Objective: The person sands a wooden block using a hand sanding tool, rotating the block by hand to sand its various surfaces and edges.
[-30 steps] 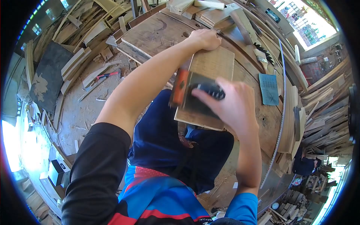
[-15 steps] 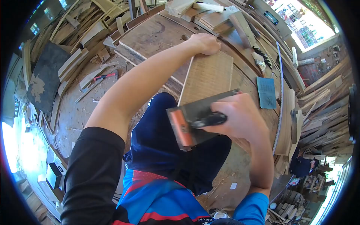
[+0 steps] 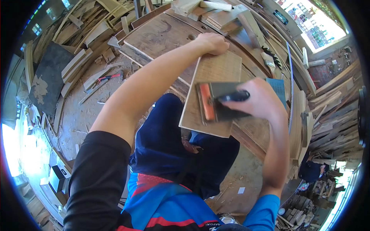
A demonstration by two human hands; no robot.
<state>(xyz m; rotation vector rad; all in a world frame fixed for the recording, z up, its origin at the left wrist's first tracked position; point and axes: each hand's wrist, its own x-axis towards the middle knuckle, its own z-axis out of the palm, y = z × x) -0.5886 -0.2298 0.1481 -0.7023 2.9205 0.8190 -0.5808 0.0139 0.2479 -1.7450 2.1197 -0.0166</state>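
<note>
A flat wooden board point(image 3: 192, 111) lies slanted on the workbench, its near end sticking out over my knees. At the board's far end my left hand point(image 3: 214, 43) presses down with curled fingers, holding it; the fingertips are hidden. My right hand point(image 3: 260, 98) is closed around the black handle of a hand sander point(image 3: 227, 109), a dark flat plate with an orange strip at its left end. The sander is over the near half of the board, slightly blurred. Partly behind my right hand lies a blue-grey sheet point(image 3: 278, 89), which looks like sandpaper.
The workbench point(image 3: 154, 36) carries wood offcuts point(image 3: 225, 19) at the back, a brush point(image 3: 268, 61) and a long saw blade point(image 3: 291, 77) on the right. A red-handled tool point(image 3: 110, 77) lies on the floor at left. Timber is stacked on both sides.
The hand sander has moved away from me and to the right, from over the board's near end further onto the board. My left hand stays at the far end.
</note>
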